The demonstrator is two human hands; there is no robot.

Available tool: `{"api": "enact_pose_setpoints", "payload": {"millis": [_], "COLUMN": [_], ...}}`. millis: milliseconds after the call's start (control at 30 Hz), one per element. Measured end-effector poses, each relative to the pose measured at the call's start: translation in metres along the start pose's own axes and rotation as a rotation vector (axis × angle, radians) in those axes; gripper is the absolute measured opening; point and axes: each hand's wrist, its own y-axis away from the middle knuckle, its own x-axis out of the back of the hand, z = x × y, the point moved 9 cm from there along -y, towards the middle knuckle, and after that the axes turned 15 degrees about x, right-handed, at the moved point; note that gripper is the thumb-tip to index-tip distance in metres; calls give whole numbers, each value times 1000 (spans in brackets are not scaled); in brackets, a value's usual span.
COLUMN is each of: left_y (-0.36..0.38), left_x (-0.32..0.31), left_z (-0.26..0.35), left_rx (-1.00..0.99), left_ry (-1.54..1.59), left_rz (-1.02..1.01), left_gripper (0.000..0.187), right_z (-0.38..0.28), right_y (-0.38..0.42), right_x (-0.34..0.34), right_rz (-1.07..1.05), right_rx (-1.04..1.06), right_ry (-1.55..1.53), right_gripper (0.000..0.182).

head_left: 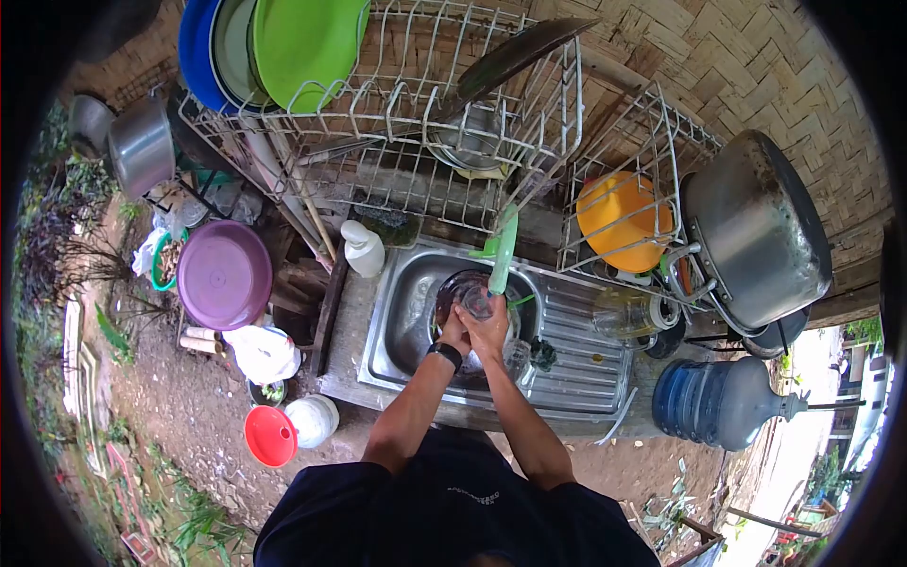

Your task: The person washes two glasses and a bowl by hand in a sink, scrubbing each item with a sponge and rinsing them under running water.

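Observation:
Both my hands are together over the basin of the metal sink point(385, 317), just below the green tap hose point(504, 248). A clear glass point(476, 302) is held between them, under the end of the hose. My left hand point(455, 333), with a black band on its wrist, is closed against the glass's near left side. My right hand point(487, 331) wraps round its right side. Beneath them a dark round pan or bowl point(453, 288) lies in the basin. Another clear glass point(517, 356) and a dark scrubber point(542, 354) are right of my right hand.
A white soap bottle point(363, 249) stands left of the sink. Above hangs a wire dish rack point(406, 123). To the right are a glass jar point(624, 314), a large pot point(756, 231) and a blue water jug point(709, 402). A purple basin point(225, 274) is at left.

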Motion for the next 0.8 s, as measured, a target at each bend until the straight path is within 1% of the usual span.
{"api": "enact_pose_setpoints", "payload": {"millis": [33,133,233,300,333,400,433,500,533,600,667,733,800], "left_y": [-9,-64,-76,-57,-51,-38,-28,14,12,1,-41,-45,11], "left_x": [5,44,52,43,43,40,41,25,21,19,47,48,6], "left_z": [0,-1,-1,-1,-3,-8,-13,-20,-14,-7,-6,-15,-30], "left_rx": [0,-1,15,45,62,95,166,310,194,-41,-140,-49,229], "left_ry": [-21,-85,-152,-193,-214,-258,-369,-593,-633,-706,-493,-368,-328], "left_rz": [-10,-44,-65,-61,-23,52,162,384,341,250,178,162,209], "left_gripper": [50,47,43,38,37,35,40,49,53,62,70,77,82], "right_z": [2,-3,-7,-16,-23,-29,-31,-36,-38,-16,-5,-13,21], "right_y": [0,-2,-1,0,1,-1,-1,0,1,2,4,-3,-4], "right_x": [2,7,7,13,15,21,23,25,27,24,22,21,18], "right_rz": [19,45,9,26,34,37,39,53,60,-17,-111,-219,-197], "right_rx": [-13,39,131,78,50,24,11,66,94,-24,-167,-331,-379], "right_ry": [-13,-18,-11,-9,-8,124,189,231,253,320,359,371,391], "right_gripper": [74,80,85,82,81,78,77,75,74,76,76,77,76]}}
